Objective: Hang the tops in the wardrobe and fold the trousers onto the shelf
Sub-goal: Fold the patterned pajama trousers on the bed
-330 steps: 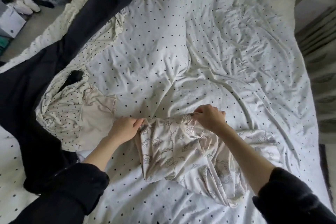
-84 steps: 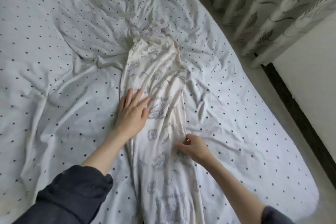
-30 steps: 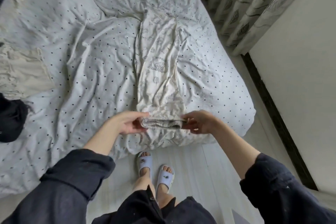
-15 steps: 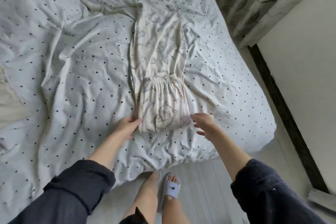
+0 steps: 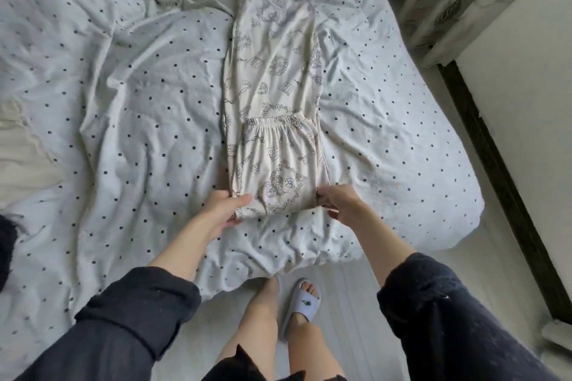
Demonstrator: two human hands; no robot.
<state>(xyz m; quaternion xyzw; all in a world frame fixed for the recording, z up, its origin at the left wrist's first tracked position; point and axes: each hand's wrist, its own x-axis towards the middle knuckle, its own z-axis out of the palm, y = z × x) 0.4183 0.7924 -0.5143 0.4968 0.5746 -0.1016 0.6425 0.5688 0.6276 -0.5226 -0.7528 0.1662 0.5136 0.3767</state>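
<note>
The printed trousers (image 5: 272, 96) lie lengthwise on the dotted bed (image 5: 123, 102), waistband end doubled over the legs. The left hand (image 5: 226, 207) and right hand (image 5: 339, 202) pinch the near fold's corners, fingers clamped on cloth. Carry both corners forward together, level, to keep the edges square

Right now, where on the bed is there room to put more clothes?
Bare duvet lies left of the printed trousers, and a narrower strip lies between them and the bed's curtain-side edge. The near edge is crowded: left hand and right hand grip the fold.
</note>
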